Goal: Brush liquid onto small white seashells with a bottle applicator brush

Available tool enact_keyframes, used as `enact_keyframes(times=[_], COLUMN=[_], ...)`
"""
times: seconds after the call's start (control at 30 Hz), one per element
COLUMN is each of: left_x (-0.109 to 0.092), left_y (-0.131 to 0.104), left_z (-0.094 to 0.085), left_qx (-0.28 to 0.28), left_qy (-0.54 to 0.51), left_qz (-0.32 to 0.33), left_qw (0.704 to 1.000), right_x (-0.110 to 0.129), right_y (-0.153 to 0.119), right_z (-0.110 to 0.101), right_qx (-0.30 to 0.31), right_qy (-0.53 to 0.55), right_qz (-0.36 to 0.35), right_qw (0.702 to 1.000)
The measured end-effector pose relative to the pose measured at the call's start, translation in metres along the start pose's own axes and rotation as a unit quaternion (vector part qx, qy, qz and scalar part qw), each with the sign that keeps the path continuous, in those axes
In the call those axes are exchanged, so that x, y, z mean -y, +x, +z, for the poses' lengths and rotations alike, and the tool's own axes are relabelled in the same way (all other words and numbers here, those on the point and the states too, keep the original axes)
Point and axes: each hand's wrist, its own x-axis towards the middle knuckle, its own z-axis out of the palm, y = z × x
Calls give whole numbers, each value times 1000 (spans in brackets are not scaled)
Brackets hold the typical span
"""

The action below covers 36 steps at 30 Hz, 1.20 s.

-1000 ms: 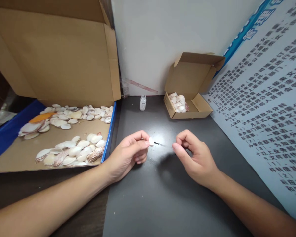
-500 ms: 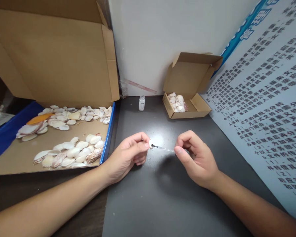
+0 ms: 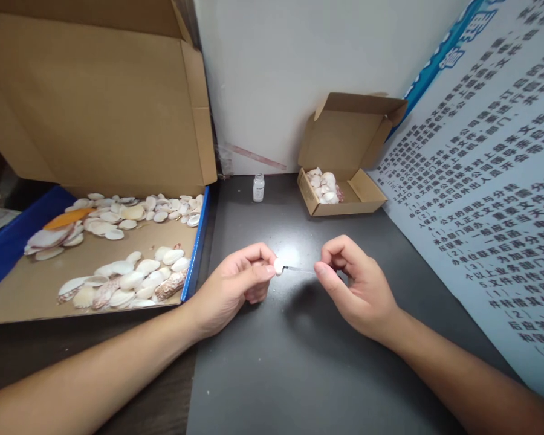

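Your left hand [image 3: 242, 281] clamps a small, rounded white shell [image 3: 278, 266] between thumb and forefinger, over the flat dark-grey tabletop [image 3: 263, 374]. Your right hand [image 3: 356, 287] pinches a thin clear brush with a black tip [image 3: 291, 268], its tip at the shell's right edge. You have tabletop between you and the small clear labelled bottle [image 3: 258, 188] and open brown cardboard box [image 3: 344, 209] near the back. Your left forearm [image 3: 95, 368] runs just beside the large blue-walled carton [image 3: 194, 254].
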Motion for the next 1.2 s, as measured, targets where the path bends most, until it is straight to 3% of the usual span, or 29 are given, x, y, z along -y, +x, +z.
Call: enact_keyframes(times=[0.23,0.43,0.57,0.9,1.2], left_x=[0,0,0,2,2], left_y=[2,0,1,-1,1], left_z=[-1,0,0,-1,-2], left_qx=[9,7,7,16,8], left_qy=[3,3,-2,4,1], left_qz=[2,0,1,5,7], left_qw=[1000,1000,1000,1000,1000], right_x=[2,-1,-3,-5,0], right_y=[2,-2,-5,-2,1], right_z=[-1,-3,-2,0,0], right_qx=[16,-42,-15,-40,-19], right_qy=[-29,20,30,2,-11], right_qz=[-4,-30,-55,-34,-21], right_qw=[999,998,998,999,1000])
